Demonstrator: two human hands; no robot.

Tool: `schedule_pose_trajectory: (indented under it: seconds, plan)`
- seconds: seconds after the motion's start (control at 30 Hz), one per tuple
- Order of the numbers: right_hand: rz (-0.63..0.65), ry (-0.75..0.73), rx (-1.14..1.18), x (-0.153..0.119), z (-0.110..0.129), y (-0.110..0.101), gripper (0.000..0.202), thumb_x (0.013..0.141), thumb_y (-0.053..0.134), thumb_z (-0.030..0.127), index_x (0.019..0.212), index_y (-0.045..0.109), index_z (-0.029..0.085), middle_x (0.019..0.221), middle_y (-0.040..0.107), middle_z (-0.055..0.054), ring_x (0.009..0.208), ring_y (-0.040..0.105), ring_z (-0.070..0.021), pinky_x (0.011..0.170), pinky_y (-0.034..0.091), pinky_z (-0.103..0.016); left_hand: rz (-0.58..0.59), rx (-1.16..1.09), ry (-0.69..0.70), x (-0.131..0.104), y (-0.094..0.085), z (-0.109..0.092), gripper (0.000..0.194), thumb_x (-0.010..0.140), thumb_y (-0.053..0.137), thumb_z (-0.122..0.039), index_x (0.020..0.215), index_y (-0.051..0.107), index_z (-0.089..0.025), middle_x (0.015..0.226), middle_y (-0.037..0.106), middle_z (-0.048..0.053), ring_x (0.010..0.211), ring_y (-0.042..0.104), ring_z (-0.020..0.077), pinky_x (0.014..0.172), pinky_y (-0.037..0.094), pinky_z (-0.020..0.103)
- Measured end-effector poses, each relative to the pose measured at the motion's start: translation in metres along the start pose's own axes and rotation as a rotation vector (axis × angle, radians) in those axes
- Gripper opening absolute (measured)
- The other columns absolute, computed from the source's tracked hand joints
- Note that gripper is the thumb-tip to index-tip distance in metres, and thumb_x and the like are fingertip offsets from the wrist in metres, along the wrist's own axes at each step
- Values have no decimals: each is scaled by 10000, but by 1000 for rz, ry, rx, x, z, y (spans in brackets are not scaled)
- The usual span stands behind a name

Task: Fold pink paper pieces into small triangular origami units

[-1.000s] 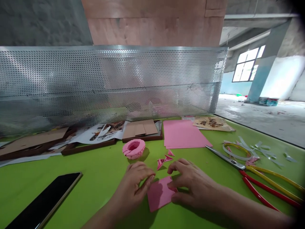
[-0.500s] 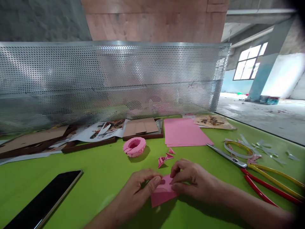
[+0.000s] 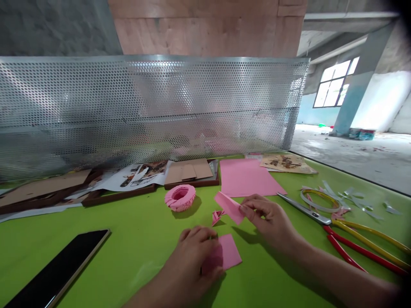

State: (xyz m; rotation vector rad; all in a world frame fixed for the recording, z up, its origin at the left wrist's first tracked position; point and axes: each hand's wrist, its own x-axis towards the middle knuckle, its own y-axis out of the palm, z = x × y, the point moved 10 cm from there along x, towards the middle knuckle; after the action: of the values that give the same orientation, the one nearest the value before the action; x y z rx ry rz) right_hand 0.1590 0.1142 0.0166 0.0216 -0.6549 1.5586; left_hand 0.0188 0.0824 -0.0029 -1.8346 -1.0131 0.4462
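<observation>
My right hand [image 3: 269,218] pinches a small folded piece of pink paper [image 3: 228,205] between thumb and fingertips, lifted off the table. Lower down, my left hand [image 3: 195,256] curls around the left side of a small pink paper square [image 3: 230,252] lying flat; its fingers hide part of that square. Just beyond sit small folded pink paper pieces [image 3: 216,217], partly covered by the raised paper. A pink ring of interlocked folded paper [image 3: 180,198] rests farther back, left of centre.
Pink sheets [image 3: 247,177] lie at the back beside brown trays with cardboard [image 3: 197,169]. To the right are large scissors [image 3: 321,218] with red and yellow handles, a tape roll [image 3: 321,200] and clear scraps. A phone [image 3: 61,267] lies left; a perforated metal panel [image 3: 154,107] stands behind.
My right hand has lifted a folded pink paper up and away from the table. My left hand has turned over the pink square, which now lies flat beneath it.
</observation>
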Motion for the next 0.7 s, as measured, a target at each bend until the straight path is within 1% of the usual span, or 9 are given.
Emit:
schedule_pose_trajectory:
  seconds: [0.1,0.2,0.33,0.4,0.5,0.57,0.6,0.63,0.7]
  plan:
    - [27,3,14,-2,3,5,235,857,488,235,671,599,145,807,575,-51,727,517,-168,614,409,-274,4,64,23,2,2,-2,230,751,591,-238,966,672,-223,1036,662,76,946,539,253,857,392,409]
    - [33,2,30,-2,3,7,241,852,493,237,647,581,143,788,565,-47,703,500,-162,597,399,-270,-7,37,9,4,1,-1,185,739,602,-220,899,695,-213,992,684,65,930,555,235,860,395,375]
    - [43,32,86,1,-6,7,268,847,499,279,624,567,146,769,556,-39,696,484,-163,595,388,-275,-66,-43,-4,2,-5,1,182,708,633,-234,877,699,-216,944,694,61,916,562,244,864,397,398]
    - [74,79,159,1,-13,11,295,845,500,327,620,569,149,740,548,-27,689,480,-161,601,382,-275,-164,-98,-64,0,-13,9,190,745,591,-271,895,689,-206,947,685,85,920,559,261,865,399,432]
    - [174,143,277,-2,-17,24,331,843,492,392,632,577,152,641,522,8,615,468,-135,581,368,-254,-386,-195,-256,-8,-33,30,394,801,497,-379,1125,557,-163,1094,598,165,961,534,312,775,451,470]
    - [258,156,346,-6,-14,35,356,832,503,420,606,557,150,584,483,28,570,445,-115,564,353,-236,-483,-332,-372,-15,-39,42,532,760,543,-429,1217,460,-169,1124,560,173,954,528,329,716,474,470]
    - [305,158,373,-8,-12,41,367,821,518,432,594,548,146,579,472,31,563,436,-110,558,347,-230,-474,-453,-413,-16,-36,47,540,730,586,-424,1201,477,-184,1088,577,152,931,540,319,708,480,458]
    - [359,163,398,-11,-10,47,369,809,535,440,592,546,142,586,470,28,566,433,-108,558,344,-227,-425,-593,-437,-14,-28,48,483,716,611,-405,1140,533,-189,1024,608,128,897,557,300,706,483,438]
    - [457,183,454,-18,-6,57,378,808,529,461,621,563,135,603,484,18,567,444,-108,558,352,-227,-279,-849,-446,-9,-10,43,259,754,585,-358,922,651,-172,847,658,81,786,591,240,695,480,380]
